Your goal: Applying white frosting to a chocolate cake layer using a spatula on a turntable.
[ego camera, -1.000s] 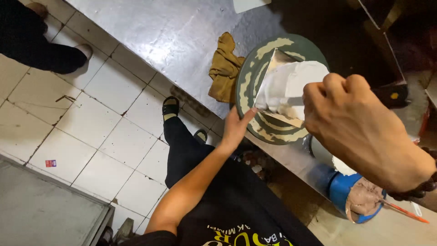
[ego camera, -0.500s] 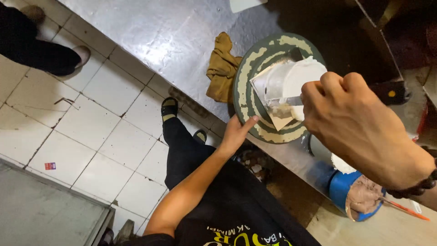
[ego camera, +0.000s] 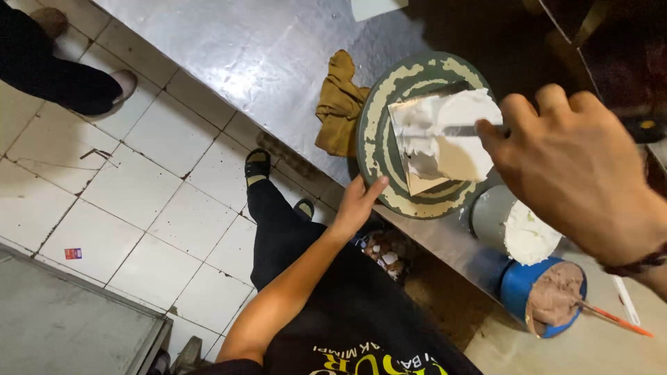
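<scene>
A round green turntable (ego camera: pixel 379 142), smeared with cream, sits on a steel table (ego camera: pixel 250 55). On it stands a cake (ego camera: pixel 445 139) on a square board, coated in white cream. My right hand (ego camera: pixel 577 163) grips a metal spatula (ego camera: pixel 445 130) whose blade lies flat across the top of the cake. My left hand (ego camera: pixel 358 201) has its fingertips on the near rim of the turntable, fingers apart.
A brown cloth (ego camera: pixel 339 104) lies left of the turntable. A grey tub of white cream (ego camera: pixel 521 229) and a blue tub of brown cream (ego camera: pixel 549 295) with an orange-handled tool stand at the right. Another person's feet (ego camera: pixel 83 83) are on the tiled floor at upper left.
The cake and turntable have rotated. My right hand moved right and back with the spatula. My left hand stayed on the rim, shifting slightly.
</scene>
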